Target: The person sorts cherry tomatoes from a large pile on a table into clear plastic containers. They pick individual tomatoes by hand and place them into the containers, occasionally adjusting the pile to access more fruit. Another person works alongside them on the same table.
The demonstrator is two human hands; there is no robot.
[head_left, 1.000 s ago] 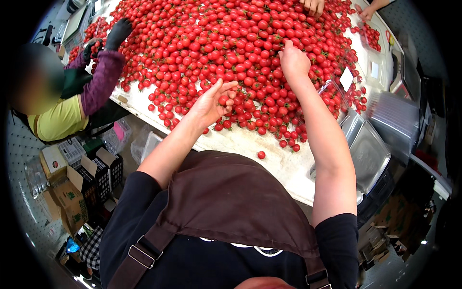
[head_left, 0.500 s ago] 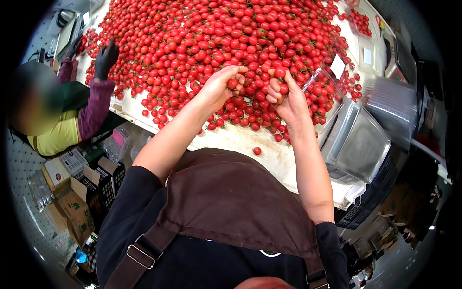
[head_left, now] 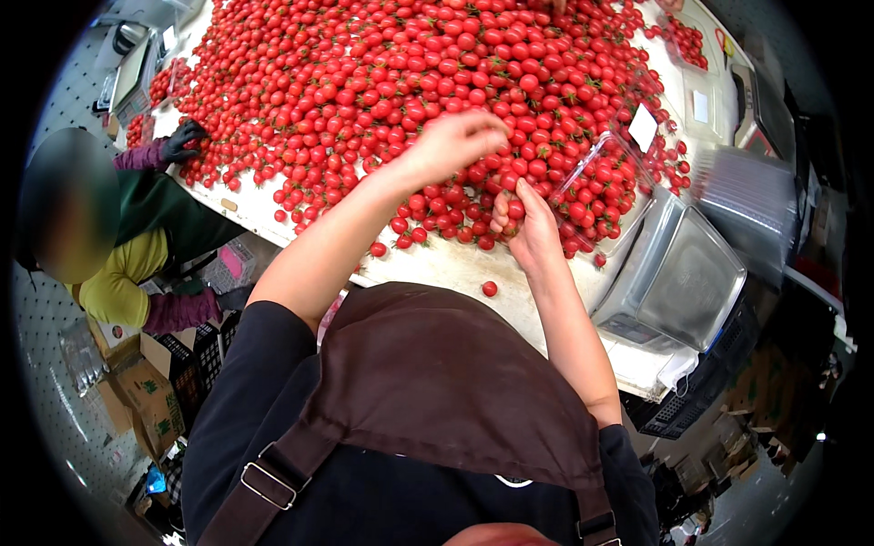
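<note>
A large heap of red cherry tomatoes (head_left: 364, 82), many with green stems, covers the white table. My left hand (head_left: 455, 146) is over the near part of the heap, slightly blurred, its fingers stretched out to the right; no tomato shows in it. Just right of it and nearer to me, my right hand (head_left: 533, 227) is closed around a cherry tomato (head_left: 516, 209). Beside that hand lies a clear plastic container (head_left: 583, 164) filled with tomatoes. One loose tomato (head_left: 490, 288) rests on the bare table (head_left: 437, 264) close to my apron.
Stacked clear plastic trays (head_left: 746, 200) and a lidded clear bin (head_left: 696, 273) stand at the right edge, above a black crate (head_left: 683, 409). At left, a co-worker's gloved hand (head_left: 185, 141) touches the heap. Cardboard boxes (head_left: 150, 396) sit on the floor below.
My left hand has moved right, its fingers stretching out, and the tomato seen in it no longer shows. My right hand has come down and left. The co-worker's gloved hand has lowered.
</note>
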